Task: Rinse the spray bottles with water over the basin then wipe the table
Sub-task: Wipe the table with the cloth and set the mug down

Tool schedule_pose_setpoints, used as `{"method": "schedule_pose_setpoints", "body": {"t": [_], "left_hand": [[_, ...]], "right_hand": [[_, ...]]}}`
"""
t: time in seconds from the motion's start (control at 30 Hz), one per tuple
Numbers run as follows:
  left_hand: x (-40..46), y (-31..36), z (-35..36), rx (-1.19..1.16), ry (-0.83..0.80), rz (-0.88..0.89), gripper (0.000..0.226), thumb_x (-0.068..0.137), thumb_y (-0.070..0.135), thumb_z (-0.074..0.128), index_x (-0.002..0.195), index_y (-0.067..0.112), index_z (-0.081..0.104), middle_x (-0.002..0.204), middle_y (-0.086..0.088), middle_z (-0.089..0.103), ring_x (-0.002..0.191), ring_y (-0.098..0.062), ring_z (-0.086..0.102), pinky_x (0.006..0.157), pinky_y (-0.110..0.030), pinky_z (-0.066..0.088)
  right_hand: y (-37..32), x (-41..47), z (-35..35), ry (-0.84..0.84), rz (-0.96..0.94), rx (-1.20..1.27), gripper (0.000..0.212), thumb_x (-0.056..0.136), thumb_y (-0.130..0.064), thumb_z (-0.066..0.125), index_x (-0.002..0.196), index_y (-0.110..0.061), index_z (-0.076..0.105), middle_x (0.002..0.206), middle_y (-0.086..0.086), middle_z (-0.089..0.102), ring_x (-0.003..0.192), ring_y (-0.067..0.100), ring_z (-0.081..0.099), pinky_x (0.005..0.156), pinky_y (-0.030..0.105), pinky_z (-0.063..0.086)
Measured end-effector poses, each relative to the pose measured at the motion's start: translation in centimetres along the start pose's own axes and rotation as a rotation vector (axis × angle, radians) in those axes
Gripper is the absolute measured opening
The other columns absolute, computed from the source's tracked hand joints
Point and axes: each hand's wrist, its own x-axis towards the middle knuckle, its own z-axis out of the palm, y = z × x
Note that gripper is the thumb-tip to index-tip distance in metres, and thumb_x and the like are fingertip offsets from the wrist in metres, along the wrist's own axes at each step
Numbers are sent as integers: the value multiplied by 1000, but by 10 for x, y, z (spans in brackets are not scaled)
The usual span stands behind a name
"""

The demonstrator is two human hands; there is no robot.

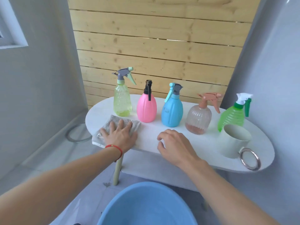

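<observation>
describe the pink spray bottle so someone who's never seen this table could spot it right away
On the white oval table in front of the wooden slat wall, five spray bottles stand in a row. The pink spray bottle is second from the left, between a pale yellow-green bottle and a blue bottle. It alone is opaque pink, with a slim black sprayer.

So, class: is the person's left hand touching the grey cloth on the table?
Touching. The head view shows the left hand lying flat, fingers spread, directly on the grey cloth at the white table's front left edge.
</observation>
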Motion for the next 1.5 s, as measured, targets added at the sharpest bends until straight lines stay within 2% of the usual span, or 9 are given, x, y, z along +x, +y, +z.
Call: {"method": "schedule_pose_setpoints", "body": {"t": [0.2,0.43,0.53,0.67,0.8,1.1,1.27,1.4,1.5], "left_hand": [[-19,66,10,-40,0,-42,50,101,48,22,148,36,35,158,0,27,147,-40,11,111,-69,10],[-28,127,15,-44,-4,-47,47,99,46,28,138,28,48,148,-3,42,136,-39,28,106,-60,24],[-40,146,18,-54,37,4,44,98,44,30,132,26,51,141,-4,47,132,-37,31,100,-54,28],[-66,185,26,-116,36,81,45,99,41,30,138,27,48,143,-4,43,134,-37,27,108,-63,18],[-78,222,32,-161,8,135,43,102,39,27,137,28,50,143,0,42,142,-39,21,112,-74,-3],[-109,337,39,-243,-117,195,51,108,42,19,150,23,41,162,-8,25,149,-47,6,113,-70,6],[-118,390,48,-178,-169,464,48,105,34,26,151,26,38,163,-6,25,148,-48,7,112,-70,6],[-107,378,55,-88,-59,822,46,101,42,39,147,38,37,151,8,39,140,-38,25,105,-69,18],[-94,354,56,-50,-32,881,47,102,49,29,147,36,36,152,9,36,142,-38,25,106,-66,21]], "right_hand": [[58,-64,-41,68,117,-152,16,90,-16,58,96,-16,73,98,1,73,96,30,66,81,43,52],[99,-123,-71,508,312,-210,26,79,-13,60,103,-9,70,101,8,67,93,37,59,74,44,46],[116,-127,-74,394,649,-254,43,87,-23,67,122,1,59,108,24,62,99,45,57,75,51,48],[128,-132,-75,52,854,-60,41,107,-39,34,93,-11,60,95,17,69,90,38,58,80,44,50],[135,-143,-90,175,857,131,39,106,-25,40,70,-12,47,68,7,49,77,38,50,60,39,34],[158,-189,-122,413,878,98,36,106,-23,42,73,-9,50,66,9,52,73,40,51,63,44,42],[160,-198,-129,549,903,28,32,107,-27,42,80,-13,51,65,3,42,71,35,42,62,42,32],[160,-198,-133,604,923,68,32,107,-27,42,80,-15,51,65,3,45,73,35,44,63,42,32],[151,-197,-134,608,924,76,34,104,-34,35,78,-17,49,66,5,49,72,37,47,63,43,37]]}}
